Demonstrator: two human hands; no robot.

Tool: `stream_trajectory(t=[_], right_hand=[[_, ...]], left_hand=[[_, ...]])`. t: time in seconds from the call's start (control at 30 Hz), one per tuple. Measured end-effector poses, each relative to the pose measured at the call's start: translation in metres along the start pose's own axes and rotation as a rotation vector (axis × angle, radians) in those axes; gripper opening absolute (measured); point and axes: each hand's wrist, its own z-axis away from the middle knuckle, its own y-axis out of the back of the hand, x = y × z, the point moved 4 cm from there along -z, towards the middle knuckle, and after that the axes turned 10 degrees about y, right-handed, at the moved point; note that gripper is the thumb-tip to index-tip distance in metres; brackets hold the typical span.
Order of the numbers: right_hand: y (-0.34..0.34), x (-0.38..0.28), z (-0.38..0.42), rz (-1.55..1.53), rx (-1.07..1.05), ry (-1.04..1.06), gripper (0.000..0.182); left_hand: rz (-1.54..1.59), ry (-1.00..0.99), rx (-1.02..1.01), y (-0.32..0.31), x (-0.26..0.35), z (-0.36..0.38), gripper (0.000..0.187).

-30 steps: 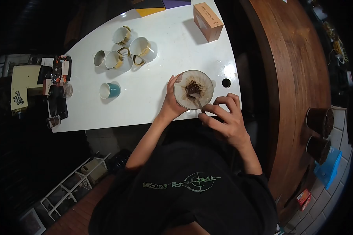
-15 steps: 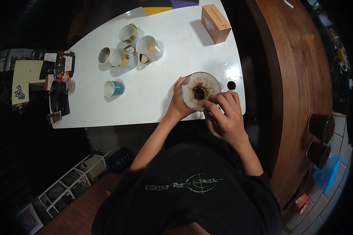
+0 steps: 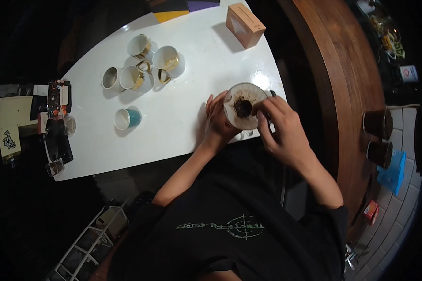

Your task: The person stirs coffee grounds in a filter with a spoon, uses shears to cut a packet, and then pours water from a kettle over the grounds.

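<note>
At the near corner of the white table (image 3: 183,122), our right hand (image 3: 286,129) curls at the rim, whatever its fingers hold hidden from us; our left hand (image 3: 219,126) grips the paper-lined cone (image 3: 235,96) around dark coffee grounds (image 3: 242,108).

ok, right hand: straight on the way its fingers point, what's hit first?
Likely the paper filter, then the dark grounds inside it. Depth is unclear: the right hand overlaps the rim in view, so its fingertips might pass above.
</note>
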Motion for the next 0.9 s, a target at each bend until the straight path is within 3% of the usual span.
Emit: stream_trajectory(t=[0.1,0.17,0.3,0.37,0.43,0.5,0.77,0.83,0.9], right_hand=[[0.0,0.002,-0.002,-0.063,0.046,-0.025,0.013],[0.005,0.005,-0.006,-0.15,-0.006,-0.199,0.015],[0.012,0.007,-0.017,-0.186,-0.078,-0.056,0.019],[0.016,0.01,-0.022,-0.24,-0.13,-0.115,0.021],[0.011,0.023,-0.019,-0.156,-0.084,0.153,0.018],[0.008,0.031,-0.015,-0.055,-0.064,0.295,0.017],[0.013,0.041,-0.012,-0.012,-0.104,0.414,0.02],[0.011,0.045,-0.011,-0.021,-0.093,0.396,0.019],[0.01,0.046,-0.012,-0.106,-0.075,0.382,0.015]], left_hand=[[0.012,-0.001,-0.011,-0.001,0.001,0.011,0.085],[0.061,0.043,-0.008,-0.002,0.0,0.002,0.083],[0.132,0.007,0.011,0.002,0.002,-0.002,0.082],[0.099,-0.003,-0.001,0.0,0.0,-0.004,0.08],[0.076,-0.03,-0.043,-0.005,0.003,-0.007,0.079],[0.233,0.157,-0.118,-0.004,-0.005,-0.008,0.076],[0.162,0.192,-0.172,0.002,0.006,-0.006,0.085],[0.21,0.198,-0.083,-0.005,-0.004,-0.002,0.088],[0.572,0.324,-0.108,-0.004,-0.002,-0.002,0.092]])
